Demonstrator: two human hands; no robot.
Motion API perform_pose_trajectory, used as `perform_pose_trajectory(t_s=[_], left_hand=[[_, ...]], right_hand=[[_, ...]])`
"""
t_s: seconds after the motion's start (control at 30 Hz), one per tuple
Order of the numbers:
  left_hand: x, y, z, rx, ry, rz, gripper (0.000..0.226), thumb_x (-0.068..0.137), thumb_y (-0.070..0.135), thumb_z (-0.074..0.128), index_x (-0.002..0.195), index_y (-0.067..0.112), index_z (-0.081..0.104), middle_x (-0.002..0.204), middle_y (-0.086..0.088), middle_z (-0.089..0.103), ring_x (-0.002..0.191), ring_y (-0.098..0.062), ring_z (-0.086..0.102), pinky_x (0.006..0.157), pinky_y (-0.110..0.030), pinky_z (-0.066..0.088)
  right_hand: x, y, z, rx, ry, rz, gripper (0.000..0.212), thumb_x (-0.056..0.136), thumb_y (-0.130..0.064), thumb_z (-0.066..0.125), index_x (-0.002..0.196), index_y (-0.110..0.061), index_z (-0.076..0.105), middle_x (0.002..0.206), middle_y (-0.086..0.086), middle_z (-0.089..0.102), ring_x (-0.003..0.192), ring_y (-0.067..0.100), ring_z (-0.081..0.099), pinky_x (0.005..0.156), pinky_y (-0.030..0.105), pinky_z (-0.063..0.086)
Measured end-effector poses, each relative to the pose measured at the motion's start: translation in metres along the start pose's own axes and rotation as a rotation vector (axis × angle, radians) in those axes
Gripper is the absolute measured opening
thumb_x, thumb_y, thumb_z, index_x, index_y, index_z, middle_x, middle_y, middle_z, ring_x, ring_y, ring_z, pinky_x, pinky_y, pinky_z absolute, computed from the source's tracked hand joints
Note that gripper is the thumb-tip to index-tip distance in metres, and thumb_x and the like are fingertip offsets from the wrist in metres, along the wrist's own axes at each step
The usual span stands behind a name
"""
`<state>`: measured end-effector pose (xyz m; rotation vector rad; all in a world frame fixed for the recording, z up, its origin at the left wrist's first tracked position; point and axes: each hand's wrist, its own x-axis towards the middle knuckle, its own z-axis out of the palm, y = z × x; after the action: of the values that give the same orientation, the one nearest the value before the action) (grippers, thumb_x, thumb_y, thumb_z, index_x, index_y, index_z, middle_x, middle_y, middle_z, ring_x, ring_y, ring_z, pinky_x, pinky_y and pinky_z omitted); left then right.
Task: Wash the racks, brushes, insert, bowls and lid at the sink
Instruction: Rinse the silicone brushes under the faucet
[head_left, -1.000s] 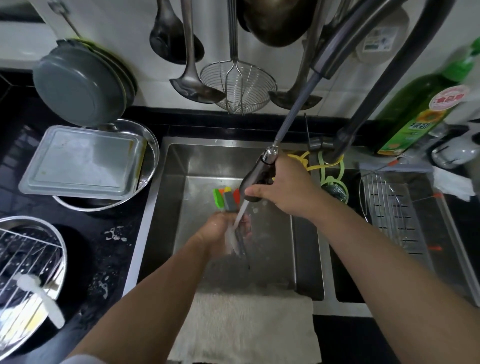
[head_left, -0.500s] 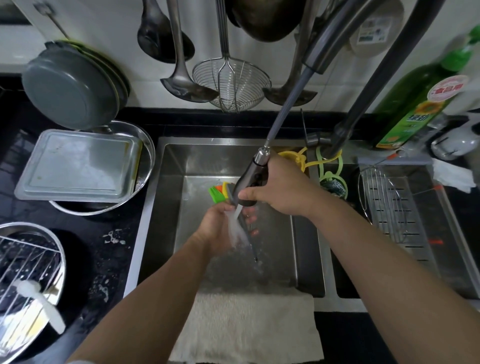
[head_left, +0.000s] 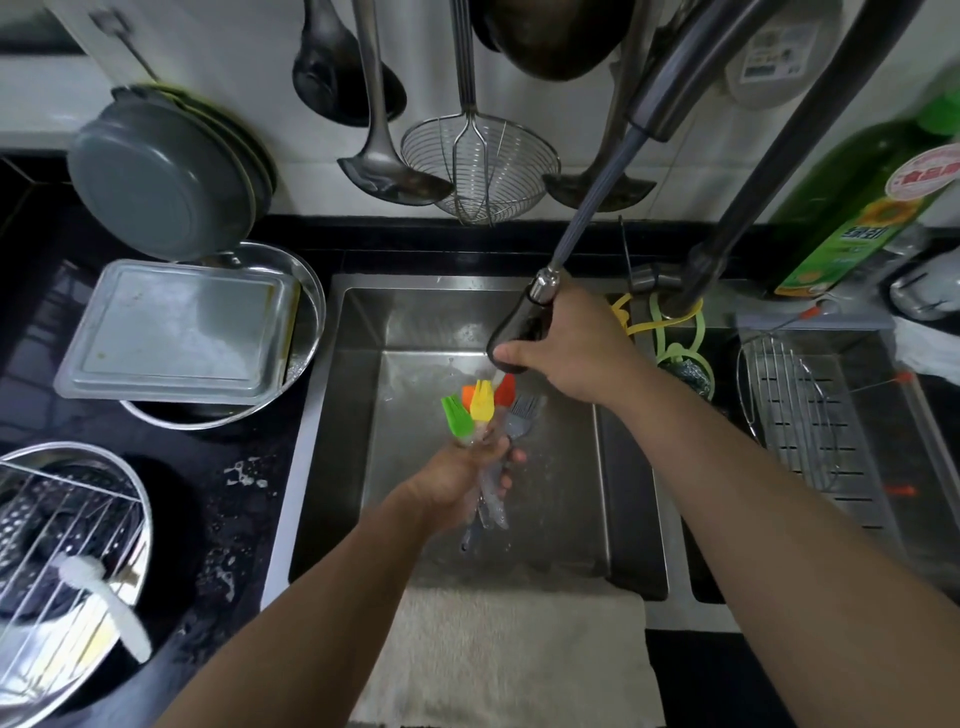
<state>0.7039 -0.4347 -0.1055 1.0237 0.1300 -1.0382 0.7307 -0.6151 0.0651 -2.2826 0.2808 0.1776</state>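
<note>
My tabletop (head_left: 47, 332) is glossy black, wet near the steel sink (head_left: 332, 415). White wall tiles (head_left: 218, 47) behind carry hanging ladles (head_left: 384, 156) and a strainer (head_left: 480, 166). A pale towel (head_left: 509, 660) drapes the front edge.

I see open basin floor in the sink (head_left: 550, 493) to the right of my left hand (head_left: 457, 480) and along its near wall, enough for a hand to drop in. Above the basin's far half my right hand (head_left: 571, 353) and the sprayer head (head_left: 519, 332) block the way, with the hose (head_left: 597, 197) slanting up across it. The faucet neck (head_left: 753, 197) rises at the far right corner. Ladles (head_left: 384, 130) and a wire skimmer (head_left: 478, 161) hang low over the far edge. On the left of the surface (head_left: 234, 499), a tray (head_left: 176, 332) and a bowl with a rack (head_left: 67, 545) crowd the space. The right basin holds a drain rack (head_left: 800, 415).
</note>
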Motion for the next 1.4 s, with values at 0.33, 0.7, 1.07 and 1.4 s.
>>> perform_pose_trajectory(t_s=[0.33,0.7,1.07,1.4], left_hand=[[-0.008,0.009,0.007,0.011,0.104,-0.038,0.008,0.101,0.009,0.061,0.093,0.012,0.063,0.083,-0.007,0.059,0.065,-0.017,0.054,0.06,-0.029,0.05],[0.003,0.011,0.011,1.633,0.651,0.064,0.025,0.103,0.037,0.05,0.118,0.021,0.038,0.11,-0.006,0.068,0.097,-0.034,0.07,0.078,-0.043,0.051],[-0.001,0.015,0.016,2.101,0.559,0.241,0.05,0.092,0.019,0.041,0.139,0.009,0.056,0.101,-0.006,0.063,0.068,-0.021,0.073,0.048,-0.034,0.054],[0.014,0.026,0.017,0.612,0.525,-0.046,0.031,0.107,0.038,0.051,0.106,0.011,0.065,0.066,0.0,0.058,0.048,-0.012,0.054,0.047,-0.025,0.042]], right_hand=[[0.003,0.003,0.0,0.028,0.004,0.0,0.051,0.075,-0.034,0.087,0.112,-0.025,0.053,0.094,-0.018,0.057,0.09,0.008,0.059,0.07,0.019,0.043],[-0.005,0.009,-0.002,0.034,-0.058,0.018,0.042,0.074,-0.033,0.089,0.101,-0.026,0.057,0.094,-0.013,0.062,0.089,0.003,0.059,0.067,0.018,0.041],[-0.004,0.006,0.004,0.037,0.067,0.043,0.052,0.074,-0.034,0.088,0.11,-0.023,0.051,0.092,-0.015,0.058,0.089,0.01,0.059,0.064,0.015,0.038],[-0.006,0.007,0.005,0.017,0.039,0.051,0.051,0.076,-0.035,0.087,0.11,-0.024,0.051,0.1,-0.01,0.059,0.099,0.015,0.059,0.078,0.027,0.044]])
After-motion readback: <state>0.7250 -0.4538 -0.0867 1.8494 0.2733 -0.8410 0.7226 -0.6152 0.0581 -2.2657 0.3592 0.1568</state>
